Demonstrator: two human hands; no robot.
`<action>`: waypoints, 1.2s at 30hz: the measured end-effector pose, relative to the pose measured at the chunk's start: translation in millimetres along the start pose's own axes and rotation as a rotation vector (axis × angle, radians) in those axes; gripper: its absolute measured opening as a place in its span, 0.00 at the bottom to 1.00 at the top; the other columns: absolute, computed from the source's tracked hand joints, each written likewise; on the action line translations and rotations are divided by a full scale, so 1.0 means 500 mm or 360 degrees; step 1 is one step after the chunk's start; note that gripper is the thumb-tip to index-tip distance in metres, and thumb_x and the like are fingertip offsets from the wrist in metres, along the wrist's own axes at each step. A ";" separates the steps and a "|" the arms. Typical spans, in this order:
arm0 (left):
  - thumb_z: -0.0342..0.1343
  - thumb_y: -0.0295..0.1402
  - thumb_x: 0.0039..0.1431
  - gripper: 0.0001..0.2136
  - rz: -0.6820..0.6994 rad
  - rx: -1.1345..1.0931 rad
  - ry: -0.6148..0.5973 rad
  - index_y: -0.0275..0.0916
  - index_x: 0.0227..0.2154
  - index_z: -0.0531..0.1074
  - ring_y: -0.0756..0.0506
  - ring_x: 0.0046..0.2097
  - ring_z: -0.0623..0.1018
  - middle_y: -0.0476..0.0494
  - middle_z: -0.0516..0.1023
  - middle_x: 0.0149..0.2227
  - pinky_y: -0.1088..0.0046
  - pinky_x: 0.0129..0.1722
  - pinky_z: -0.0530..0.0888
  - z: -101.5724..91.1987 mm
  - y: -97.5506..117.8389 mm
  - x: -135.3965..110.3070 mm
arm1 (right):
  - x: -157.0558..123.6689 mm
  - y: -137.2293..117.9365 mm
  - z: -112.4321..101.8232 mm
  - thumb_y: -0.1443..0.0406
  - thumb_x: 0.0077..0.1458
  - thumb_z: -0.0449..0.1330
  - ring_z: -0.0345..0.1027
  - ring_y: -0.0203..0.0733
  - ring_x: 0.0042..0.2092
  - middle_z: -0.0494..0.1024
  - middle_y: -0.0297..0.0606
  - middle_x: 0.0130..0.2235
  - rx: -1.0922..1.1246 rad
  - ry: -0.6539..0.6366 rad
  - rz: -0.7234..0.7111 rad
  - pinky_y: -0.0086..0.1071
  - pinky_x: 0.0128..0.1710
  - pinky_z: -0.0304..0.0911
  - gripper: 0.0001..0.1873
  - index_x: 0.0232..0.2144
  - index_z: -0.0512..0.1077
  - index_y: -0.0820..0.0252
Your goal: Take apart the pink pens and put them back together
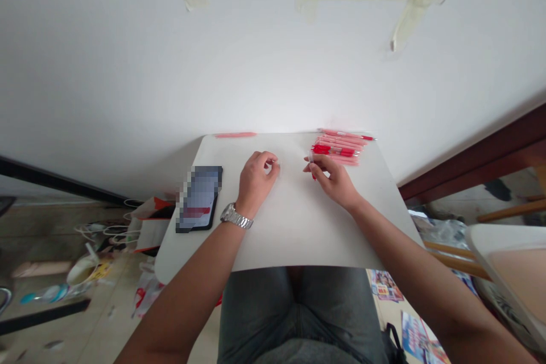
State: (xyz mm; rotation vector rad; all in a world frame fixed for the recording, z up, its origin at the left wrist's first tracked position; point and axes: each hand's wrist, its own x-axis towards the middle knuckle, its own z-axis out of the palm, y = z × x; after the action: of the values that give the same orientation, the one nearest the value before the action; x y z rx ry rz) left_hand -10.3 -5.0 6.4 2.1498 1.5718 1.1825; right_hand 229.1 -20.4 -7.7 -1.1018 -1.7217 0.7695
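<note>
My left hand (258, 175), with a metal watch (236, 215) at its wrist, is over the middle of the white table (281, 227). Its thumb and forefinger are pinched together; whatever is between them is too small to name. Across from it, my right hand (330, 176) pinches a small clear and red pen part (313, 169) between thumb and fingers. Just behind that hand lies a pile of pink pens (341, 141) with several red pen pieces (336, 151) on top. A few thin pink sticks (235, 135) lie along the table's back left edge.
A phone (199, 199), partly blurred out, lies on the table's left side. The wall (264, 57) stands right behind the table. A bag (149, 222) and a bottle (53, 294) are on the floor at left; a white-topped stool (507, 236) stands at right.
</note>
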 end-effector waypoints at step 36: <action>0.47 0.33 0.71 0.11 -0.0348 0.1062 -0.0225 0.36 0.41 0.74 0.34 0.45 0.80 0.31 0.80 0.42 0.61 0.39 0.71 -0.037 -0.025 0.012 | -0.002 -0.005 0.000 0.48 0.72 0.56 0.78 0.43 0.38 0.86 0.45 0.46 0.0002 -0.0028 0.0008 0.40 0.41 0.73 0.20 0.49 0.74 0.56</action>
State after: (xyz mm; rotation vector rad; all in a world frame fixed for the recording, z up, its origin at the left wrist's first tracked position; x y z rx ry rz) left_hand -31.8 0.6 13.8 2.2570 2.2899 0.4538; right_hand 228.5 -22.5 -6.0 -1.1017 -1.7336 0.7854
